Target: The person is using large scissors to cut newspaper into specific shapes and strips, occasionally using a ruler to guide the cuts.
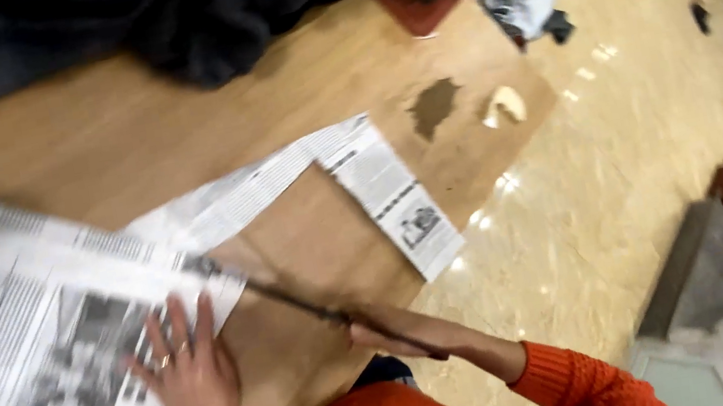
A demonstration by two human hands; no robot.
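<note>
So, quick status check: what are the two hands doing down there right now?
Left hand flat on the newspaper, pinning it. Right hand gripping a long thin blade, tip at the paper's edge. Cut strip lies clear.

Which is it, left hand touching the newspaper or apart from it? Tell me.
Touching. The head view shows the left hand lying flat, fingers spread, directly on the newspaper, with no gap visible under the palm.
</note>
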